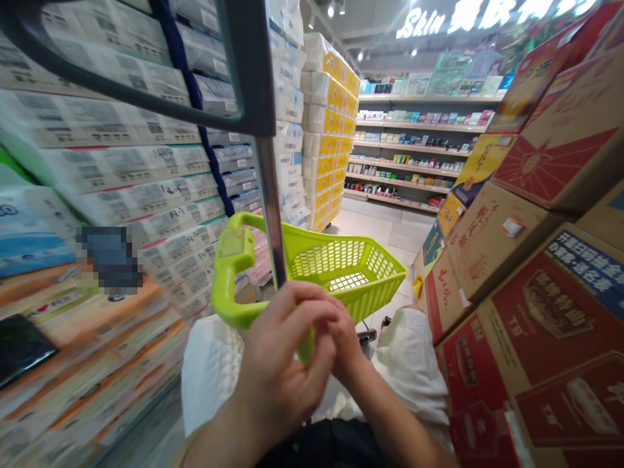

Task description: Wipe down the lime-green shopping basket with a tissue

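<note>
My left hand (287,354) and my right hand (344,335) are drawn together in front of me, fingers curled and overlapping. Whether anything is held inside them is hidden. They are at the near side of a lime-green shopping cart (341,250). Part of its handle (238,315) passes behind my left hand, and a green piece shows in the gap between my hands; I cannot tell if they grip it. The cart's basket has lattice walls, with no goods visible in it. A metal pole (270,214) with a dark grey loop (146,97) rises close by.
Wrapped packs (121,162) are piled high on the left, with a blurred dark device (110,257) and a black glossy object (24,351) before them. Yellow-and-white packs (329,143) stand ahead. Cartons (546,312) line the right. Product shelves (404,143) stand beyond the tiled floor.
</note>
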Demonstrator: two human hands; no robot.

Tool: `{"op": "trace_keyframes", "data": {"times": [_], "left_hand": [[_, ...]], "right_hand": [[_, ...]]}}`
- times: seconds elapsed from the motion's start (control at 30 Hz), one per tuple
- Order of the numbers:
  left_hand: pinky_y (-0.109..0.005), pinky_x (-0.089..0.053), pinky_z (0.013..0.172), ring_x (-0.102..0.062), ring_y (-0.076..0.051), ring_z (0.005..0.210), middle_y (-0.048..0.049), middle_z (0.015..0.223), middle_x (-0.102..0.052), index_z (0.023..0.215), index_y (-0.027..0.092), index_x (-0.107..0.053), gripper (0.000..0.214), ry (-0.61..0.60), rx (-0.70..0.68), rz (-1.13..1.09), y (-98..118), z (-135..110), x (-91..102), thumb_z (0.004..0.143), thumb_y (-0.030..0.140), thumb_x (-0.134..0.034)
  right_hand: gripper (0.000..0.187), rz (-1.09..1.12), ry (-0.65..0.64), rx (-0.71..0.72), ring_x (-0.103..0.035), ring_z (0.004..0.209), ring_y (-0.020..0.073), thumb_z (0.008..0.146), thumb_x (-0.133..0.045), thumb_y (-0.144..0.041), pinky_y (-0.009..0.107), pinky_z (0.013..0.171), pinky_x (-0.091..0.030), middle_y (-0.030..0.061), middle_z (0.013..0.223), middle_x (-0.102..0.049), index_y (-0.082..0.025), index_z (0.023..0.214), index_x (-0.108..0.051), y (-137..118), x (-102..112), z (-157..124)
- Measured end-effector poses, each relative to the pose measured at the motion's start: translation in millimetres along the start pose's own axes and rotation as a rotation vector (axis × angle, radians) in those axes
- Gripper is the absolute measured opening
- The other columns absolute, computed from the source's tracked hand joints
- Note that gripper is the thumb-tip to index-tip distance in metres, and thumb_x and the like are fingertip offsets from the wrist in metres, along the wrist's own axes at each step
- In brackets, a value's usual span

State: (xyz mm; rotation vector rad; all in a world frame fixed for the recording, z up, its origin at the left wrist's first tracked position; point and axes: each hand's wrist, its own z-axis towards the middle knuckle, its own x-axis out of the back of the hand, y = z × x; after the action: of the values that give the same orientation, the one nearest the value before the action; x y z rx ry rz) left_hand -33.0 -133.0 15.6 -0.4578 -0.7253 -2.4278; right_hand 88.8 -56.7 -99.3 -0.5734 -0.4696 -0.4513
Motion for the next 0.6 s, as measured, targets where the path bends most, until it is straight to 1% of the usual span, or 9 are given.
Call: {"op": "trace_keyframes", "data": {"times": [0.03, 0.07, 0.13, 0.17, 0.23, 0.3, 0.4, 0.5, 0.6], "left_hand": [[-0.033, -0.054, 0.081, -0.06, -0.017, 0.089, -0.0027, 0.091, -0.058, 0.09, 0.024, -0.054, 0.014, 0.133, 0.035, 0.039, -9.3, 5.6, 0.6, 0.082, 0.013, -0.054], [-0.035, -0.053, 0.083, -0.059, -0.018, 0.09, -0.0021, 0.09, -0.055, 0.089, 0.023, -0.051, 0.013, 0.234, 0.072, 0.07, -19.3, 7.6, 0.1, 0.081, 0.015, -0.057], [-0.039, -0.052, 0.088, -0.057, -0.02, 0.094, -0.0032, 0.097, -0.051, 0.098, 0.022, -0.047, 0.027, 0.333, 0.19, 0.102, -39.5, 5.1, -2.9, 0.077, 0.021, -0.064], [-0.04, -0.052, 0.089, -0.057, -0.021, 0.097, -0.0053, 0.104, -0.051, 0.106, 0.021, -0.045, 0.038, 0.327, 0.247, 0.118, -48.5, 3.1, -4.6, 0.075, 0.025, -0.066], [-0.042, -0.051, 0.093, -0.058, -0.023, 0.104, -0.0094, 0.115, -0.051, 0.122, 0.019, -0.039, 0.057, 0.266, 0.309, 0.132, -61.9, 2.0, -7.1, 0.074, 0.029, -0.067], [-0.042, -0.051, 0.094, -0.06, -0.023, 0.104, -0.0087, 0.114, -0.056, 0.126, 0.02, -0.036, 0.058, 0.106, 0.353, 0.107, -68.8, 5.9, -7.7, 0.077, 0.03, -0.064], [-0.041, -0.053, 0.088, -0.066, -0.021, 0.09, -0.0052, 0.103, -0.064, 0.111, 0.022, -0.044, 0.034, -0.088, 0.425, 0.093, -71.7, 15.8, -5.7, 0.081, 0.031, -0.056], [-0.038, -0.055, 0.08, -0.068, -0.02, 0.081, -0.0051, 0.099, -0.067, 0.094, 0.022, -0.049, 0.017, -0.149, 0.464, 0.118, -74.8, 22.6, -3.0, 0.082, 0.032, -0.053], [-0.034, -0.056, 0.071, -0.068, -0.02, 0.075, -0.0038, 0.09, -0.069, 0.088, 0.023, -0.049, 0.014, -0.181, 0.462, 0.117, -80.4, 23.8, -1.8, 0.082, 0.034, -0.053]], "right_hand": [[0.039, 0.011, 0.014, 0.004, -0.055, 0.127, 0.0206, 0.093, -0.045, -0.013, 0.039, 0.109, -0.046, 0.0059, 0.127, -0.066, -0.023, 0.127, -0.061, -1.6, 0.2, 0.5], [0.039, 0.015, 0.044, -0.004, -0.056, 0.126, 0.0203, 0.093, -0.045, -0.012, 0.04, 0.109, -0.046, 0.0053, 0.125, -0.067, -0.025, 0.126, -0.062, -1.9, 0.1, 0.8], [0.04, 0.011, 0.117, -0.058, -0.059, 0.122, 0.0213, 0.093, -0.043, -0.011, 0.043, 0.106, -0.049, 0.0061, 0.122, -0.069, -0.025, 0.124, -0.064, 0.8, -0.8, 0.7], [0.041, 0.005, 0.152, -0.094, -0.06, 0.121, 0.0218, 0.092, -0.042, -0.01, 0.044, 0.105, -0.05, 0.0067, 0.121, -0.069, -0.026, 0.123, -0.065, 2.5, -1.7, 0.4], [0.042, 0.012, 0.181, -0.125, -0.06, 0.12, 0.0222, 0.091, -0.042, -0.01, 0.044, 0.104, -0.05, 0.0075, 0.122, -0.069, -0.026, 0.122, -0.066, 3.8, -3.7, -0.6], [0.043, 0.054, 0.153, -0.081, -0.058, 0.123, 0.0221, 0.091, -0.044, -0.011, 0.044, 0.106, -0.048, 0.0078, 0.125, -0.067, -0.026, 0.126, -0.064, 2.4, -5.5, -1.4], [0.044, 0.09, 0.114, -0.018, -0.056, 0.126, 0.0217, 0.091, -0.044, -0.011, 0.043, 0.108, -0.047, 0.0075, 0.127, -0.066, -0.025, 0.129, -0.061, 3.3, -6.2, -2.5], [0.043, 0.019, 0.169, -0.084, -0.059, 0.123, 0.0228, 0.09, -0.042, -0.01, 0.046, 0.105, -0.049, 0.0078, 0.122, -0.069, -0.025, 0.125, -0.064, 10.1, -5.6, -3.6], [0.044, -0.008, 0.201, -0.121, -0.06, 0.12, 0.0231, 0.09, -0.041, -0.009, 0.046, 0.104, -0.05, 0.0084, 0.121, -0.069, -0.024, 0.124, -0.065, 8.3, -5.6, -2.2]]}}
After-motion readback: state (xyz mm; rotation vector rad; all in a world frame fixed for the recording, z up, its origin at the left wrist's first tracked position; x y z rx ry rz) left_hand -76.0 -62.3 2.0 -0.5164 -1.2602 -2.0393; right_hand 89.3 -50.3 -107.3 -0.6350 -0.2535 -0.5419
